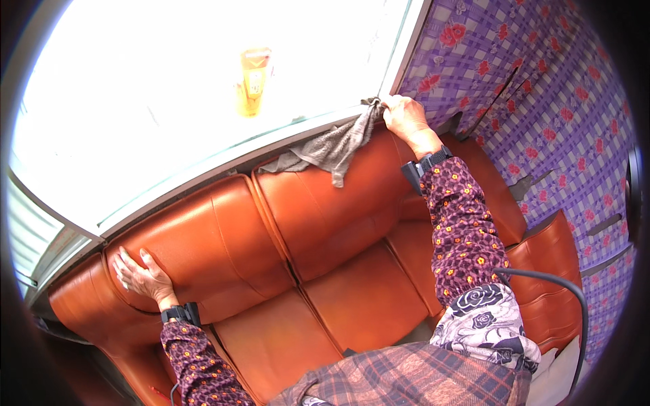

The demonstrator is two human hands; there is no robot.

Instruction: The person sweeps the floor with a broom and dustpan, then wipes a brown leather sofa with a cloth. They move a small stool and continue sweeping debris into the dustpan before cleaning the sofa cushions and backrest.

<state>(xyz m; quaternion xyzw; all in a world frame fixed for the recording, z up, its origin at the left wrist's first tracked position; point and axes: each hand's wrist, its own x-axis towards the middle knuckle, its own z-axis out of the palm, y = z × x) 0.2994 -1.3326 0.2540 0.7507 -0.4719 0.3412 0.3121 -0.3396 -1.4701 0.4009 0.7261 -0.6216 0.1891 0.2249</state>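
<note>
A grey cloth [335, 144] hangs from my right hand [406, 119], which grips its bunched end at the lower right corner of a bright window [167, 91]. The cloth's loose part drapes over the top of the orange leather sofa's backrest [345, 218]. My left hand [144, 276] rests with fingers spread on the left back cushion [198, 243] and holds nothing. Both wrists carry black straps with small dark devices.
An orange and yellow sticker or packet [254, 81] shows against the glass. To the right, a wall covering [548, 116] with purple checks and red flowers has several tears. A black cable [558, 279] loops beside my right arm. The sofa seat [365, 289] lies below me.
</note>
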